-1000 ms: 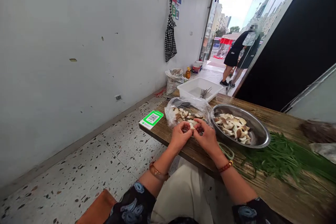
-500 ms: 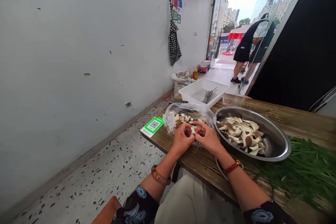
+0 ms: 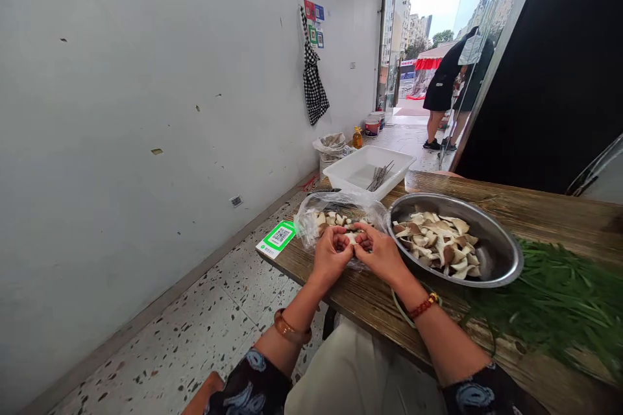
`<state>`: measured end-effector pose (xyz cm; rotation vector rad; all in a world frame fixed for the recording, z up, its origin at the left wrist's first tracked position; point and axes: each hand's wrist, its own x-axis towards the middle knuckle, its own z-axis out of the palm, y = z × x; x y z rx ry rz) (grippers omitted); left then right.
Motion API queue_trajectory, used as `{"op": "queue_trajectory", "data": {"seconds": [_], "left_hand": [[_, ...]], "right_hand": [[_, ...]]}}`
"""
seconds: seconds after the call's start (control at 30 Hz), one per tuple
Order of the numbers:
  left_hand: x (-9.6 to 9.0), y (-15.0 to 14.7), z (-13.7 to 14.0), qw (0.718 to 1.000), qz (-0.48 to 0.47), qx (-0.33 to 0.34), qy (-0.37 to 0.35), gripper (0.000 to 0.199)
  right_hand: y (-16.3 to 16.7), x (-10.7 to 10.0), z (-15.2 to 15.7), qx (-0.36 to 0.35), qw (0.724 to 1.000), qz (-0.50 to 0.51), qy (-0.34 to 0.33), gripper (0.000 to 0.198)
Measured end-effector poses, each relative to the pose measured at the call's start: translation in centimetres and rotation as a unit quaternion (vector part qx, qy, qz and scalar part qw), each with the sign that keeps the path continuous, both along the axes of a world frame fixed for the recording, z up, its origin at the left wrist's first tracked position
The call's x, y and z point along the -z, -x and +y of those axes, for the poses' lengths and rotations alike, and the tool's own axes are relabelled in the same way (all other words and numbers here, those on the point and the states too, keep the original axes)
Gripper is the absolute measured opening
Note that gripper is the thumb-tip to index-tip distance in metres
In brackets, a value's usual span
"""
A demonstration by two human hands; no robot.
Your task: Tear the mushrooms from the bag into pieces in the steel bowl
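Between my fingertips is a small pale mushroom piece [image 3: 351, 238]. My left hand [image 3: 331, 253] pinches it from one side, and my right hand [image 3: 380, 253] grips it from the other. Just beyond both hands lies a clear plastic bag [image 3: 306, 217], spread open with mushrooms [image 3: 331, 218] in it. Right of my right hand stands a steel bowl [image 3: 506, 266], partly filled with torn mushroom pieces [image 3: 440, 240], white with brown caps.
Long green leafy vegetables [image 3: 569, 298] lie on the wooden table [image 3: 545, 198] at the right. Behind the bag is a white tub [image 3: 350, 172] with thin sticks. A QR-code card [image 3: 277, 238] sits at the left edge. A person [image 3: 448, 81] bends by the glass door.
The mushroom piece stays between my hands, and more of its white flesh shows. The whole view has shifted slightly, so the table scene sits further left. The person at the door has changed posture slightly.
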<state>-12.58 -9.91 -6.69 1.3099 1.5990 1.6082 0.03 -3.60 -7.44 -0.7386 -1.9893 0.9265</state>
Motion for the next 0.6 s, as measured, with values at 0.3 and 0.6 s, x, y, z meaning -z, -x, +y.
{"op": "queue_trajectory", "data": {"seconds": [0.3,0.6], "left_hand": [[-1.1,-0.8,-0.3,1.0,-0.02,0.013,0.011,0.034],[-1.2,0.1,-0.6,0.993,-0.098,0.058,0.032,0.041]], "right_hand": [[-0.1,-0.3,-0.5,0.036,0.999,0.018,-0.001,0.045],[0.0,-0.3,-0.8,0.011,0.997,0.052,0.054,0.041]]}}
